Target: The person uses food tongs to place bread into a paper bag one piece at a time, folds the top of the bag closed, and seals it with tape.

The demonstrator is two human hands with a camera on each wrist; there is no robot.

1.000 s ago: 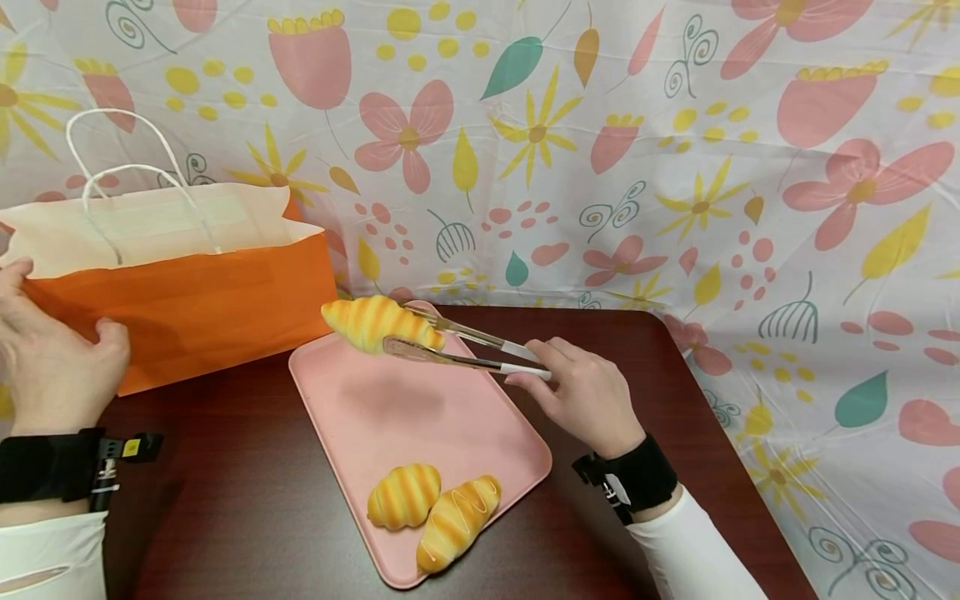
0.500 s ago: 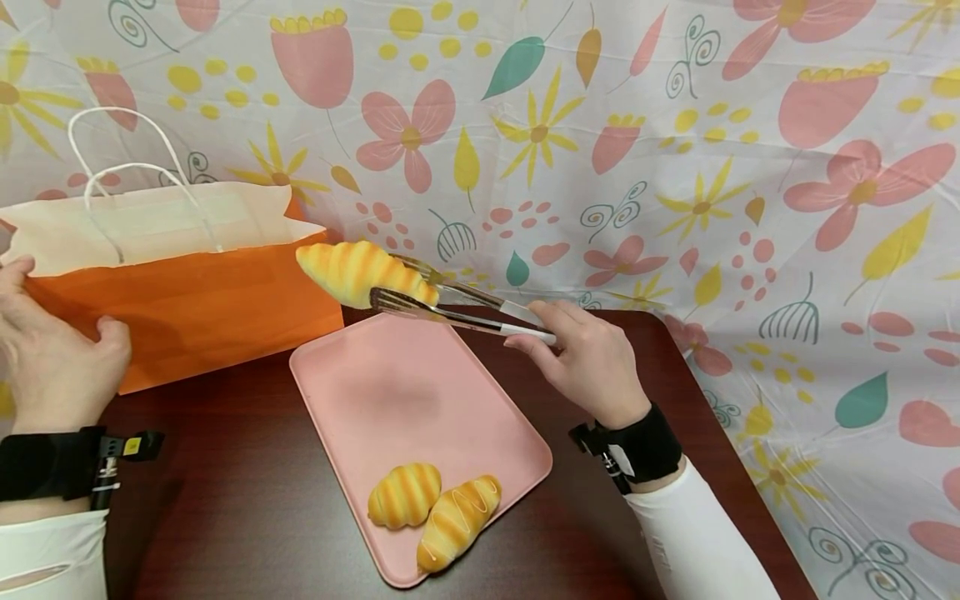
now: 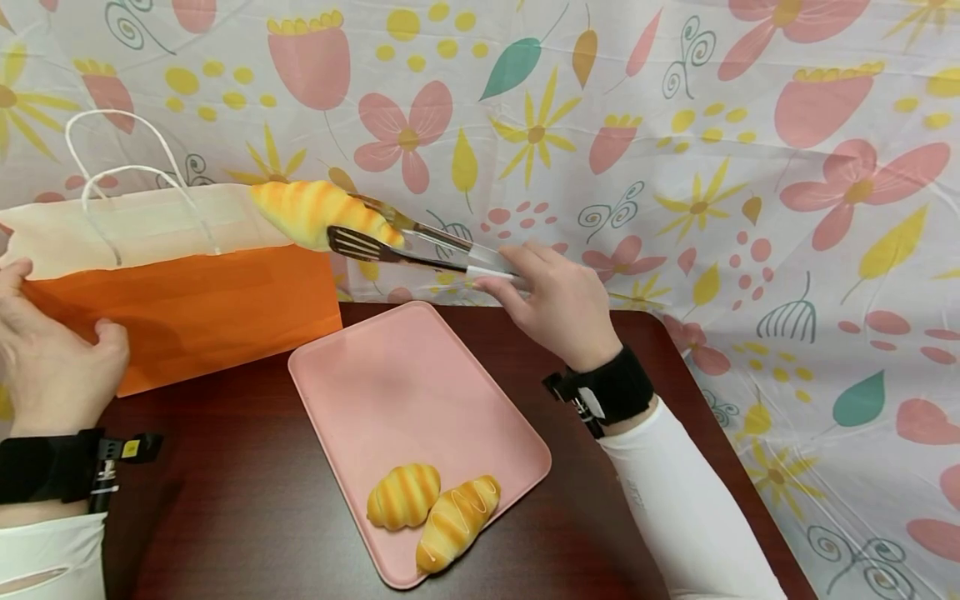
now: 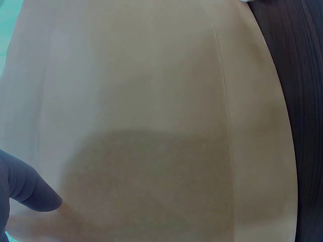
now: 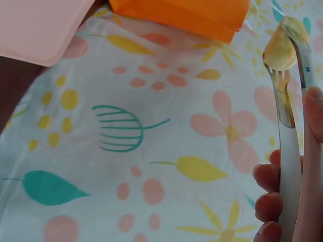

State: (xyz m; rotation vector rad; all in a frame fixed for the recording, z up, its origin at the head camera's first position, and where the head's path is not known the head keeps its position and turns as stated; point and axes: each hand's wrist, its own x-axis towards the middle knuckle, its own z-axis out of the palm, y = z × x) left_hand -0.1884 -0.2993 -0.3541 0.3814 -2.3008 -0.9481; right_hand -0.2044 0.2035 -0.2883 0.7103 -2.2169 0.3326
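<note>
My right hand [image 3: 562, 308] holds the handles of metal tongs [image 3: 491, 260]. Pinched between the tong ends is a yellow striped bread roll [image 3: 307, 212], croissant-shaped, in the air by the right end of the orange paper bag [image 3: 225, 312]. The roll overlaps the bag's white rim in the head view; whether they touch I cannot tell. In the right wrist view the roll [image 5: 281, 50] is partly covered by the tong ends. At the bag's left end my left hand [image 3: 60, 358] holds the side, its thumb [image 4: 35, 189] against a panel. Its other fingers are partly out of frame.
A pink tray [image 3: 405, 392] lies right of the bag on the dark wooden table [image 3: 225, 483]. At its near end are a short striped roll [image 3: 403, 497] and a longer iced roll [image 3: 458, 523]. White handles [image 3: 153, 171] stand up from the bag. A flowered cloth [image 3: 675, 167] hangs behind.
The right hand, with tongs and roll, has risen from above the tray and moved left to the bag's right end. The left hand, bag and tray look the same.
</note>
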